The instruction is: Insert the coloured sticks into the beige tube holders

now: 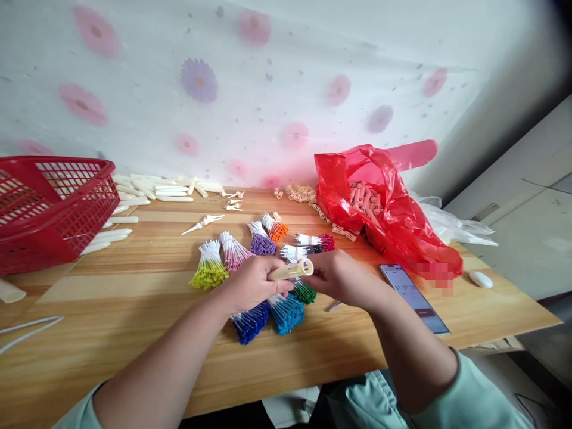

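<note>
My left hand (pixel 250 283) is closed around a cream plastic tube (pixel 286 271), like a pen barrel, its open end pointing right. Close to that open end is my right hand (pixel 337 277), fingers curled; whatever they pinch is hidden. Around and beneath both hands lie bundles of thin white sticks with coloured ends, like pen refills. A yellow bundle (pixel 209 268) and a pink bundle (pixel 235 250) lie left of my hands. Nearer me are a dark blue bundle (pixel 251 323) and a light blue bundle (pixel 286 313). A green bundle (pixel 304 292) is partly covered by my right hand.
A red basket (pixel 58 220) stands left, beside a pile of cream tubes (pixel 167 189). Small white pointed parts (pixel 203 223) lie behind the bundles. At right are a red plastic bag (pixel 388 208) holding peach-coloured pieces (pixel 365 199), a phone (pixel 413 298) and a white oval object (pixel 481 279).
</note>
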The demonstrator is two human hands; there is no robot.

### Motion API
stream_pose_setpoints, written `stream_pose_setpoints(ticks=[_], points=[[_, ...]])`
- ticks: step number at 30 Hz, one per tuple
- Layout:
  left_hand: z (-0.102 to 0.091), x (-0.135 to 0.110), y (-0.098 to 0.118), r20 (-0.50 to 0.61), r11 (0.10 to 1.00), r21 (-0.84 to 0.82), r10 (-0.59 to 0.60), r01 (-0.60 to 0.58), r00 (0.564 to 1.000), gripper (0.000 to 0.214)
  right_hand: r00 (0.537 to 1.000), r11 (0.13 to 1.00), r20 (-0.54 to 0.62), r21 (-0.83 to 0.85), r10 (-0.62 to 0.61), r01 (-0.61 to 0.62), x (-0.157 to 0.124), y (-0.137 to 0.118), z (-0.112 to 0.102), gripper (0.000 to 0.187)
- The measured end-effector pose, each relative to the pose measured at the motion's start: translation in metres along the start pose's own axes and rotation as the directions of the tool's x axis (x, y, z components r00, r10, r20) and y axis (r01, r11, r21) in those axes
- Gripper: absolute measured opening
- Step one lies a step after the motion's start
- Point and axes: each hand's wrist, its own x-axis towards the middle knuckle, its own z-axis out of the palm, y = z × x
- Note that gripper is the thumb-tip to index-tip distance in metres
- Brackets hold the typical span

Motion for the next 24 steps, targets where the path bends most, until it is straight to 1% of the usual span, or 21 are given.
stream_pose_setpoints(ticks=[1, 2, 3, 4, 5, 6, 7, 8, 9, 11, 13, 15, 17, 18, 21, 24], points=[[-0.002, 0.0, 0.0, -0.063, 1.0, -0.025, -0.009, 0.007, 0.998, 0.018, 0.999, 0.99, -0.047, 0.141, -0.004, 0.01, 0.01, 0.005, 0.004, 0.011], [-0.004, 0.0, 0.0, -0.133, 0.998, -0.06, -0.012, 0.004, 0.991, 0.017, 0.995, 0.953, -0.1, 0.301, 0.007, 0.023, 0.019, 0.011, 0.008, 0.007], [-0.005, 0.0, -0.001, -0.199, 0.995, -0.102, -0.013, -0.008, 0.98, 0.017, 0.989, 0.882, -0.143, 0.469, 0.03, 0.041, 0.027, 0.017, 0.014, 0.006], [-0.006, 0.001, -0.002, -0.252, 0.988, -0.153, -0.012, -0.027, 0.968, 0.018, 0.984, 0.784, -0.167, 0.618, 0.061, 0.056, 0.034, 0.022, 0.02, 0.012], [-0.007, 0.001, -0.002, -0.29, 0.976, -0.212, -0.015, -0.049, 0.957, 0.019, 0.98, 0.681, -0.175, 0.729, 0.09, 0.068, 0.04, 0.027, 0.026, 0.019], [-0.007, 0.002, -0.003, -0.311, 0.959, -0.275, -0.026, -0.063, 0.95, 0.019, 0.979, 0.589, -0.171, 0.805, 0.111, 0.074, 0.045, 0.03, 0.031, 0.022], [-0.007, 0.002, -0.004, -0.319, 0.94, -0.333, -0.039, -0.073, 0.947, 0.02, 0.978, 0.52, -0.171, 0.85, 0.123, 0.083, 0.048, 0.032, 0.037, 0.023], [-0.007, 0.003, -0.005, -0.322, 0.92, -0.382, -0.049, -0.083, 0.946, 0.021, 0.975, 0.472, -0.179, 0.876, 0.128, 0.099, 0.05, 0.033, 0.041, 0.023], [-0.006, 0.003, -0.006, -0.323, 0.903, -0.421, -0.056, -0.091, 0.945, 0.022, 0.973, 0.437, -0.191, 0.892, 0.13, 0.116, 0.05, 0.033, 0.045, 0.021], [-0.005, 0.004, -0.007, -0.328, 0.879, -0.466, -0.07, -0.097, 0.942, 0.022, 0.968, 0.4, -0.208, 0.906, 0.138, 0.138, 0.049, 0.033, 0.05, 0.016], [-0.003, 0.005, -0.008, -0.32, 0.869, -0.487, -0.083, -0.089, 0.944, 0.022, 0.963, 0.396, -0.211, 0.909, 0.165, 0.131, 0.047, 0.034, 0.052, 0.014], [-0.002, 0.006, -0.009, -0.303, 0.866, -0.495, -0.093, -0.073, 0.948, 0.021, 0.952, 0.413, -0.22, 0.903, 0.214, 0.116, 0.044, 0.035, 0.053, 0.015], [0.001, 0.006, -0.011, -0.285, 0.867, -0.494, -0.091, -0.065, 0.954, 0.022, 0.937, 0.445, -0.245, 0.888, 0.25, 0.114, 0.041, 0.034, 0.054, 0.013], [0.002, 0.007, -0.013, -0.281, 0.87, -0.489, -0.089, -0.063, 0.956, 0.022, 0.93, 0.475, -0.265, 0.872, 0.256, 0.118, 0.041, 0.034, 0.055, 0.012], [0.004, 0.007, -0.017, -0.271, 0.894, -0.446, -0.086, -0.046, 0.959, 0.024, 0.915, 0.618, -0.332, 0.776, 0.229, 0.127, 0.039, 0.033, 0.057, 0.01], [0.002, 0.007, -0.02, -0.279, 0.947, -0.318, -0.053, -0.04, 0.959, 0.022, 0.913, 0.784, -0.374, 0.611, 0.164, 0.11, 0.035, 0.031, 0.053, 0.013]])
